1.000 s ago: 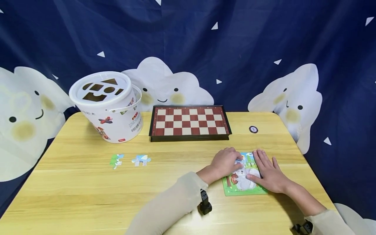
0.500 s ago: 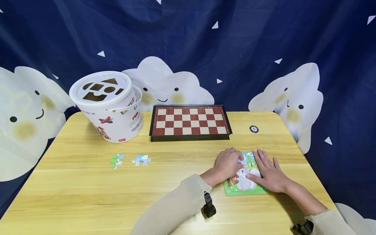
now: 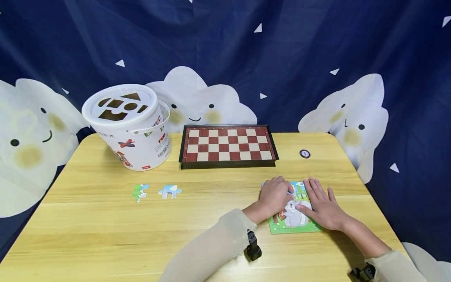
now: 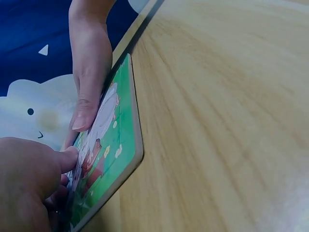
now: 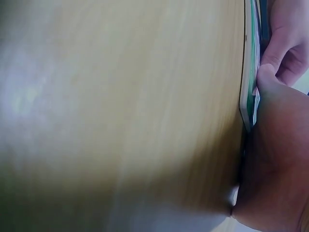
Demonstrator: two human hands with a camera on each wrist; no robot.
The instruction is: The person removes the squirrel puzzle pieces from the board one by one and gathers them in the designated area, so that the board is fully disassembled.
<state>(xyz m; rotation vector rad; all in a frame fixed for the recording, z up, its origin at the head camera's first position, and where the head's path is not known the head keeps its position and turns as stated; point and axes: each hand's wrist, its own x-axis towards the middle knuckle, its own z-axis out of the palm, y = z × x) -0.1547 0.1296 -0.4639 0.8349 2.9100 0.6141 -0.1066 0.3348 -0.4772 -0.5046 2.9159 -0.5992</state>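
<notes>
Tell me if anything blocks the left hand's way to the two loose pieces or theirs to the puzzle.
Nothing visible lies between the left hand and the blue piece; that flat piece lies on the way to the green piece. At the puzzle, the left hand itself covers the upper left part in the head view.

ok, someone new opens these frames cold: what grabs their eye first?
Probably the big white bucket with shaped cutouts in its lid, at the back left of the table, then the red-and-white checkered board to its right. Next, the left hand and right hand on the green-edged animal puzzle, front right; two loose pieces lie in front of the bucket.
</notes>
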